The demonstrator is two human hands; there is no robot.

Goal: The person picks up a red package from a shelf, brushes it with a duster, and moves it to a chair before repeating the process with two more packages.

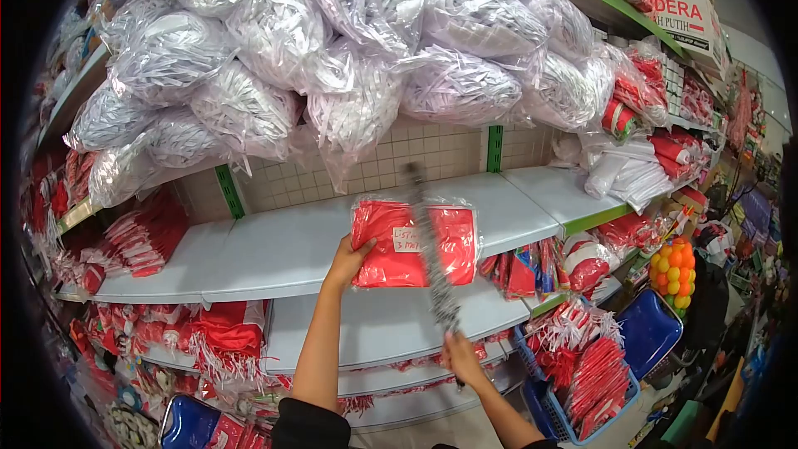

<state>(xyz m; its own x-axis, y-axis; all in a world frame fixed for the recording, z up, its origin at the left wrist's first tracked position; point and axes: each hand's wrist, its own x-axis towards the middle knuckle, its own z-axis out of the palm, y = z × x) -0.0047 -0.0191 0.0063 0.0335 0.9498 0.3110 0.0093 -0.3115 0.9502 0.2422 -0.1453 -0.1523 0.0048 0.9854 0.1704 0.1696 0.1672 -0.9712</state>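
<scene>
My left hand (pixel 356 258) grips the left edge of a clear plastic packet of red cloth (pixel 378 262), holding it up in front of the shelf. A white label (pixel 405 239) with red handwriting is on the packet. In my right hand (pixel 462 357) is the lower end of a long grey duster (pixel 432 254), smeared by motion. The duster slants up to the left and crosses the front of the packet, covering part of the label.
Clear bags of white shredded strips (pixel 366 0) overhang from the top shelf. Behind the packet runs a grey shelf (pixel 283 254), with red packets (pixel 150 237) at its left. Red-and-white goods fill a blue basket (pixel 636 391) at lower right. White boxes (pixel 686 21) stand upper right.
</scene>
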